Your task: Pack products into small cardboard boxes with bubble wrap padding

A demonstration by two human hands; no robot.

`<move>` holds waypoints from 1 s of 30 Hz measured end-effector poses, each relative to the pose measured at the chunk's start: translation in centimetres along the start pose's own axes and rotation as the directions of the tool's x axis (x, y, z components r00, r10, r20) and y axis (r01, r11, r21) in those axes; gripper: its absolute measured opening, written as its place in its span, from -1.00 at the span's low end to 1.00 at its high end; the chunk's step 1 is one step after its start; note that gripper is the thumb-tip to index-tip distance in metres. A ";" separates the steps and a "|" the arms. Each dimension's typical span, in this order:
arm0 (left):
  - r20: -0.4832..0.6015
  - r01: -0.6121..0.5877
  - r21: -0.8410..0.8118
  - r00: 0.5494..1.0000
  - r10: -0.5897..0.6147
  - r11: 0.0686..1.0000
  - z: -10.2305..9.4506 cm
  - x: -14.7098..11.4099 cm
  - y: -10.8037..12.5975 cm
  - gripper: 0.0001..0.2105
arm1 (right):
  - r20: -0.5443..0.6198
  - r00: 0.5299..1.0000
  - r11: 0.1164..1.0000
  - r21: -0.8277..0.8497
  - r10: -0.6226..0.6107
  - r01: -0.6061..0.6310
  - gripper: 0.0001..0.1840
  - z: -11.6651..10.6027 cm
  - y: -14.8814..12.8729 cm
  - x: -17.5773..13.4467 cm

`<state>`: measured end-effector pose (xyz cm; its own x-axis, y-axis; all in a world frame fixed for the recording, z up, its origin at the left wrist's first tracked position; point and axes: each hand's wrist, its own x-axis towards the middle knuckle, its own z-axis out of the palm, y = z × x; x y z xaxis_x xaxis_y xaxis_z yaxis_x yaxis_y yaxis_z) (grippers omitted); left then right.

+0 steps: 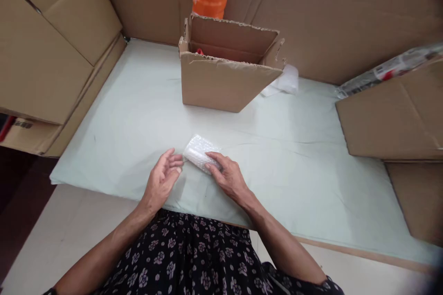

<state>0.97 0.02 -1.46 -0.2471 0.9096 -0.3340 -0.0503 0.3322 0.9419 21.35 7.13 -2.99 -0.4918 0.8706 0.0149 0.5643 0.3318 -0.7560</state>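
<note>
Clasping a bubble-wrap bundle on pale cloth, the right hand rests apart from the unclenched left hand.

table bearing carton, bubble wrap

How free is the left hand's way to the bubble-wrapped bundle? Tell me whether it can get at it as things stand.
Most likely yes: the left hand is open right beside the left end of the bubble-wrapped bundle, with nothing visible in between; the right hand covers only the other end.
</note>
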 end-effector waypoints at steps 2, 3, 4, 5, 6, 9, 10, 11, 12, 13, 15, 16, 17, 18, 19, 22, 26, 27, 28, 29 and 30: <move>0.092 0.162 -0.231 0.985 -0.144 0.960 0.5 -0.2 0.1 -0.26 | 0.062 0.997 0.983 0.171 0.050 -0.060 -0.69 0.1 -0.3 -0.4; 0.119 0.215 -0.296 0.975 -0.187 0.931 0.9 -0.1 0.2 -0.22 | 0.072 0.996 0.976 0.209 0.043 -0.058 -0.70 0.1 -0.4 -0.7; 0.128 0.244 -0.337 0.969 -0.213 0.909 1.3 0.1 0.2 -0.20 | 0.055 0.998 0.978 0.207 0.028 -0.039 -0.70 0.0 -0.5 -0.9; 0.126 0.253 -0.360 0.967 -0.222 0.898 1.7 0.3 0.1 -0.21 | 0.015 1.000 0.985 0.171 0.010 -0.012 -0.69 -0.1 -0.5 -1.2; 0.124 0.247 -0.370 0.968 -0.216 0.896 2.1 0.5 0.1 -0.23 | -0.034 0.999 0.993 0.120 -0.006 0.010 -0.64 -0.3 -0.4 -1.3; 0.173 0.204 -0.325 0.973 -0.153 0.924 2.8 0.8 0.0 -0.34 | -0.071 0.997 0.995 0.097 -0.016 0.022 -0.36 -1.2 0.1 -1.3; 0.200 0.184 -0.269 0.971 -0.132 0.945 2.8 0.9 0.2 -0.37 | -0.023 1.000 0.988 0.151 -0.012 0.015 -0.36 -1.6 0.4 -1.2; 0.210 0.137 -0.189 0.973 -0.096 0.972 2.8 1.1 0.6 -0.40 | 0.019 1.000 0.978 0.210 -0.013 0.008 -0.45 -2.0 0.6 -1.1; 0.201 0.049 -0.087 0.979 -0.031 0.995 2.7 1.4 1.3 -0.42 | 0.041 0.999 0.967 0.254 -0.012 0.001 -0.57 -2.5 0.8 -1.0; 0.173 -0.086 0.034 0.982 0.079 0.996 2.6 1.9 2.4 -0.44 | 0.035 0.999 0.960 0.279 -0.006 -0.004 -0.67 -3.0 1.0 -0.9; 0.122 -0.429 0.302 0.903 0.412 0.851 2.4 3.5 5.6 -0.49 | -0.057 0.998 0.963 0.268 0.023 -0.007 -0.75 -4.1 1.3 -0.9; 0.125 -0.576 0.422 0.802 0.584 0.700 2.5 4.6 7.6 -0.52 | -0.116 0.993 0.969 0.247 0.036 -0.006 -0.76 -4.8 1.5 -0.9; 0.155 -0.676 0.517 0.678 0.719 0.526 2.6 6.0 9.7 -0.55 | -0.163 0.986 0.974 0.225 0.044 -0.006 -0.77 -5.5 1.6 -0.9; 0.202 -0.724 0.584 0.566 0.799 0.366 2.8 7.7 11.7 -0.57 | -0.198 0.979 0.979 0.205 0.047 -0.006 -0.78 -6.2 1.7 -0.9; 0.245 -0.737 0.633 0.480 0.843 0.236 3.2 9.5 13.5 -0.57 | -0.227 0.973 0.983 0.185 0.050 -0.007 -0.78 -7.0 1.8 -1.0; 0.361 -0.706 0.708 0.384 0.850 0.018 4.3 14.8 16.8 -0.67 | -0.300 0.953 0.993 0.114 0.048 -0.015 -0.77 -9.2 1.9 -1.1; 0.473 -0.740 0.665 0.320 0.821 -0.095 4.6 16.8 16.5 -0.82 | -0.439 0.898 1.000 0.010 0.012 -0.009 -0.76 -12.7 2.0 -1.5; 0.493 -0.761 0.639 0.289 0.821 -0.116 4.2 15.9 16.0 -0.81 | -0.488 0.873 1.000 -0.008 0.000 -0.004 -0.76 -13.7 1.9 -1.7; 0.508 -0.778 0.614 0.262 0.820 -0.132 3.8 14.7 15.5 -0.81 | -0.543 0.840 1.000 -0.015 -0.011 0.003 -0.75 -14.8 1.5 -1.9; 0.518 -0.790 0.598 0.249 0.818 -0.138 3.2 13.1 14.9 -0.80 | -0.593 0.805 1.000 -0.005 -0.017 0.018 -0.74 -16.0 1.0 -2.0; 0.523 -0.794 0.592 0.253 0.814 -0.134 2.5 11.2 14.4 -0.79 | -0.635 0.772 0.999 0.017 -0.023 0.043 -0.72 -17.0 0.2 -2.1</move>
<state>-0.09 15.67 8.30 0.4026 0.6309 0.6632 0.7763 -0.6192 0.1178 33.81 11.56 7.95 0.0290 0.8953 0.4445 0.5317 0.3627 -0.7654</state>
